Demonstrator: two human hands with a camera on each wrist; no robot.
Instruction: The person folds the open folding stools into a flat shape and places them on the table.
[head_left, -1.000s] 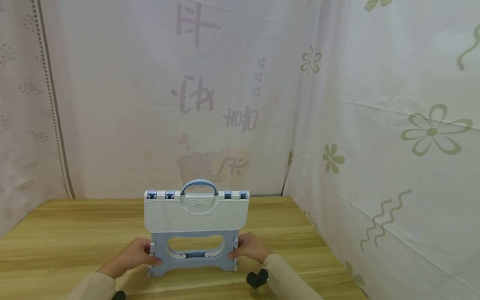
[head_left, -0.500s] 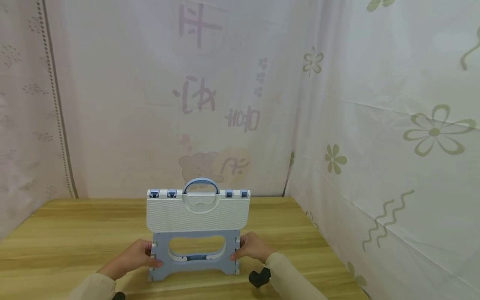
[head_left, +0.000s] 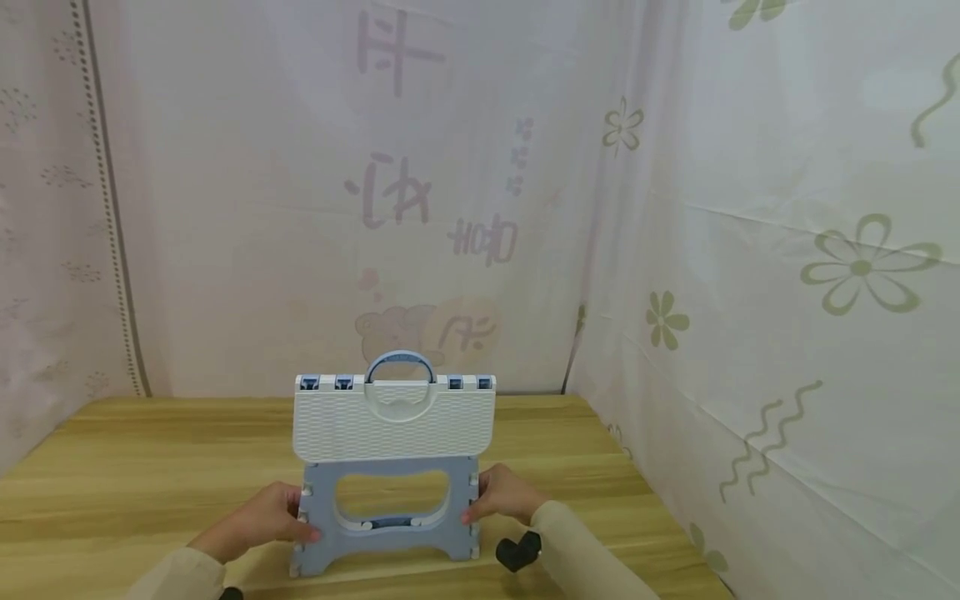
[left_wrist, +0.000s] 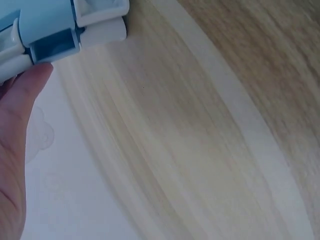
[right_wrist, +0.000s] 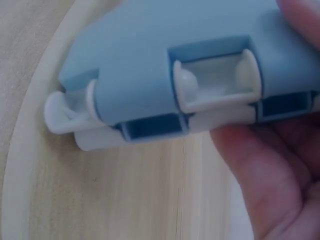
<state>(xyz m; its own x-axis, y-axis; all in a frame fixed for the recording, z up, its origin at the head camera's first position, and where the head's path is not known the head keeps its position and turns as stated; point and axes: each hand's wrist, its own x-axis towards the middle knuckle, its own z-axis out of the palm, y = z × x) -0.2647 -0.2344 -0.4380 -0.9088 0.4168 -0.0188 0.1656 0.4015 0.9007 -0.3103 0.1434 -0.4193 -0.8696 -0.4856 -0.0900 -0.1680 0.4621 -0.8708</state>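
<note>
A folding step stool (head_left: 393,429), folded flat, stands upright before me with a white woven-textured top and pale blue leg panel. Its blue carrying handle (head_left: 400,357) arches up from the top edge. My left hand (head_left: 258,523) grips the left side of the leg panel, thumb on the front. On the opposite side my right hand (head_left: 512,495) pinches the panel the same way. The right wrist view shows the white hinge pieces (right_wrist: 220,82) along the blue edge close to the fingers. In the left wrist view a corner of the stool (left_wrist: 50,25) meets the thumb.
A wood-grain table (head_left: 187,442) lies under the stool. White printed curtains (head_left: 247,208) hang behind it and along both sides. A black device (head_left: 517,552) is strapped at my right wrist.
The stool's lower edge has shifted slightly toward me, mostly at its left foot, and its top sits a little higher in view. Both hands keep their grip.
</note>
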